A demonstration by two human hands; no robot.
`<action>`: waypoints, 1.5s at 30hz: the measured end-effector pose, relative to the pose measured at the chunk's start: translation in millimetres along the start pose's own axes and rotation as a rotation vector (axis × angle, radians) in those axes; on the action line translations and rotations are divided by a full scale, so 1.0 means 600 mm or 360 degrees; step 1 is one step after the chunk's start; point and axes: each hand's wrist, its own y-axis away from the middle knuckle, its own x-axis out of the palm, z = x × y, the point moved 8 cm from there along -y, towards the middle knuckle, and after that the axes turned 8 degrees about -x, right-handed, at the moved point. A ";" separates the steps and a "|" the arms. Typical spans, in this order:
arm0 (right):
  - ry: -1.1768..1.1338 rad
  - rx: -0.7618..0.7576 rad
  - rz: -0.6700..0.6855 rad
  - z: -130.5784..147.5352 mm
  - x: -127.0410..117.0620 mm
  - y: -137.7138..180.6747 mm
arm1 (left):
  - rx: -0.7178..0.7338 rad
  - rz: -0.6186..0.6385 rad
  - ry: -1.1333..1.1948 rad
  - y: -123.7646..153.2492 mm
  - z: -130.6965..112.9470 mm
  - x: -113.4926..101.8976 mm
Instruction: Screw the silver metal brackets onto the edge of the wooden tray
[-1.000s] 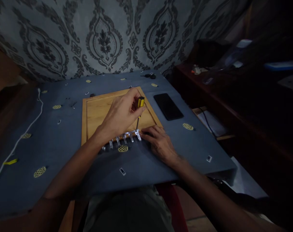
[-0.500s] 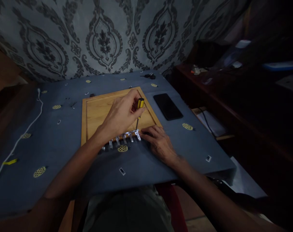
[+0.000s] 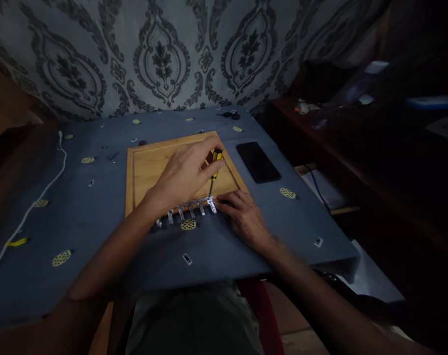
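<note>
My left hand (image 3: pixel 185 175) is closed round the yellow-and-black handle of a small screwdriver (image 3: pixel 214 168), whose shaft points down to the rightmost of a row of several small metal brackets (image 3: pixel 189 210) along the near edge of a wooden board (image 3: pixel 150 167). Beside that last bracket lies my right hand (image 3: pixel 242 214), palm down on the blue cloth, with its fingertips pressed against the bracket.
The blue cloth (image 3: pixel 79 222) covers the table and carries yellow mesh discs (image 3: pixel 61 257) and small loose parts. A black phone (image 3: pixel 258 161) lies right of the board. A white cable (image 3: pixel 31 204) runs down the left. Dark furniture stands at the right.
The screwdriver handle has tilted slightly to the right and my left fingers have shifted on it. My right hand stays at the bracket.
</note>
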 end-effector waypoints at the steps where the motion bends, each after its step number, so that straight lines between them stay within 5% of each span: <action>1: -0.0005 0.0012 0.0022 -0.001 0.001 0.001 | -0.0004 -0.0009 -0.0023 0.000 0.000 -0.001; 45: -0.0036 -0.0006 0.0060 0.002 0.000 0.001 | -0.0018 0.0001 -0.0086 0.007 -0.011 -0.022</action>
